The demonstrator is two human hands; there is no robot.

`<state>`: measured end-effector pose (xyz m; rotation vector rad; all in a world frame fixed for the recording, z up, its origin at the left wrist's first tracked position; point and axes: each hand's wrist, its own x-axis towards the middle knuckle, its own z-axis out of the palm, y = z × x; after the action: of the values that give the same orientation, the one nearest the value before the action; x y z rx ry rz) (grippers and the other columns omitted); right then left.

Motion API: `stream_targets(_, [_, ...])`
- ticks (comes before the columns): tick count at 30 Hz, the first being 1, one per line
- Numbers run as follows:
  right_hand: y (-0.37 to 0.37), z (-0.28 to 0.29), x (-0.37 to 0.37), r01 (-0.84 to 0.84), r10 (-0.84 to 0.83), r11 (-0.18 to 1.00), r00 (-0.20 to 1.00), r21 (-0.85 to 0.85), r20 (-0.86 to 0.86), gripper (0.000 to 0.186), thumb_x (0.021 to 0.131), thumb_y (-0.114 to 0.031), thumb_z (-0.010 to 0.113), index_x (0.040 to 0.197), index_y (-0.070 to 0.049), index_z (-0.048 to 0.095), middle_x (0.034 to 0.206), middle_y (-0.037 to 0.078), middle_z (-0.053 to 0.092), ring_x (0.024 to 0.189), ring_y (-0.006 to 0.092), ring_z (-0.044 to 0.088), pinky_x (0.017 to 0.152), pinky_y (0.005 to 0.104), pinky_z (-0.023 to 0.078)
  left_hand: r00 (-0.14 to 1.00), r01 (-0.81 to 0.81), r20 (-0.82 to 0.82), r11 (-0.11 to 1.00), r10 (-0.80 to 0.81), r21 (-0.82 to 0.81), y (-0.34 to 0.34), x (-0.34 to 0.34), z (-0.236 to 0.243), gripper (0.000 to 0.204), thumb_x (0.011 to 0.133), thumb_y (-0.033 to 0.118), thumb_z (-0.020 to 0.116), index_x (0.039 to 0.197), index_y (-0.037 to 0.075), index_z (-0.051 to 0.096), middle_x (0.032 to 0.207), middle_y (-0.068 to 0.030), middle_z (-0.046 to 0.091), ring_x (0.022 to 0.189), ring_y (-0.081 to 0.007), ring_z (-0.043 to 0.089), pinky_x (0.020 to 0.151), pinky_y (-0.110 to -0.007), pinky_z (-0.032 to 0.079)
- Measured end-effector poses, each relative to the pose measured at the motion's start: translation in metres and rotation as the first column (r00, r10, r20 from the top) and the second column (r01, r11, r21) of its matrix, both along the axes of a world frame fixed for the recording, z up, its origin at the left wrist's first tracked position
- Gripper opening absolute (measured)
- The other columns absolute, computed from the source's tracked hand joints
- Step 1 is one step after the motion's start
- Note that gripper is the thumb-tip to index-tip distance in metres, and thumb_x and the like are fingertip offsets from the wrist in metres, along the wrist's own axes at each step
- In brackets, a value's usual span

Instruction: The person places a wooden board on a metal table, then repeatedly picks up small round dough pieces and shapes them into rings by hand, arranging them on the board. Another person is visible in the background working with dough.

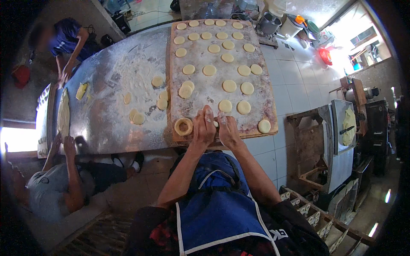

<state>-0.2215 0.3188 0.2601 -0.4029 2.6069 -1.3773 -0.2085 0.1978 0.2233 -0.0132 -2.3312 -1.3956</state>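
Observation:
On the floured wooden board (198, 91), my left hand (205, 127) and my right hand (227, 130) are side by side at the near edge, fingers closed and dusted with flour. A small pale piece (216, 124) shows between them; what exactly they grip is hidden. Left of my left hand lies a tan ring-shaped object (183, 126). Flat round dough discs (244, 107) are spread over the board, a few overlapping, with one (264, 126) at the near right corner.
The metal table (111, 68) at left bears dough discs (138, 118), a long dough roll (63, 113) and a yellow lump (82, 91). Two co-workers (68, 38) (64, 183) are at its left. At right stand a tray (344, 147) on a stand and several buckets (290, 30) behind.

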Motion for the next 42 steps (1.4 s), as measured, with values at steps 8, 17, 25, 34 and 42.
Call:
stream_targets(8, [0.028,-0.008,0.018,-0.060,0.063,0.996,0.997,0.070,-0.037,0.025,0.094,-0.019,0.054,0.102,0.002,0.064,0.087,0.020,0.064,0.088,0.0398,0.059,0.080,0.0472,0.045,0.986,0.132,0.117,0.989,-0.123,-0.073,0.017,0.007,0.001,0.027,0.101,0.030,0.044,0.090,0.006,0.049,0.077,-0.0097,0.056,0.069,-0.0259,0.057,0.060,-0.037,0.046])
stream_targets(17, [0.044,-0.008,0.032,0.016,-0.040,0.681,0.999,-0.732,-0.015,0.036,0.084,-0.030,0.070,0.072,0.002,0.060,0.069,0.007,0.061,0.057,0.0133,0.053,0.052,0.0308,0.041,0.997,0.071,0.013,0.997,-0.070,-0.029,0.023,0.020,-0.005,0.040,0.105,0.032,0.034,0.093,-0.001,0.052,0.077,-0.0114,0.053,0.066,-0.0250,0.052,0.065,-0.037,0.045])
stream_targets(25, [0.078,0.013,0.024,0.279,-0.274,0.929,0.960,0.242,-0.052,0.064,0.073,-0.013,0.077,0.127,0.006,0.049,0.103,0.022,0.062,0.098,0.0412,0.059,0.083,0.0484,0.047,0.933,-0.001,0.340,0.943,0.120,-0.331,0.029,-0.014,0.012,0.018,0.090,0.013,0.056,0.104,0.003,0.059,0.099,-0.0164,0.061,0.096,-0.0355,0.059,0.081,-0.047,0.044])
stream_targets(34, [0.085,-0.019,-0.055,0.024,0.178,0.734,0.957,0.679,-0.227,0.022,0.078,-0.008,0.065,0.098,0.002,0.065,0.105,0.022,0.062,0.107,0.0407,0.055,0.090,0.0487,0.045,0.915,0.372,0.310,0.836,-0.258,-0.403,0.023,-0.058,0.024,0.037,0.076,0.014,0.076,0.105,0.006,0.054,0.097,-0.0132,0.062,0.095,-0.0314,0.060,0.087,-0.044,0.045])
stream_targets(42, [0.020,0.009,-0.069,-0.036,0.044,0.995,0.995,-0.096,0.092,0.021,0.075,-0.015,0.074,0.088,0.000,0.066,0.078,0.014,0.067,0.071,0.0261,0.065,0.067,0.0369,0.052,0.953,-0.118,0.269,0.987,0.142,-0.106,-0.150,0.009,0.038,0.026,0.076,0.000,0.072,0.102,0.002,0.068,0.096,-0.0151,0.071,0.089,-0.0225,0.070,0.073,-0.033,0.055])
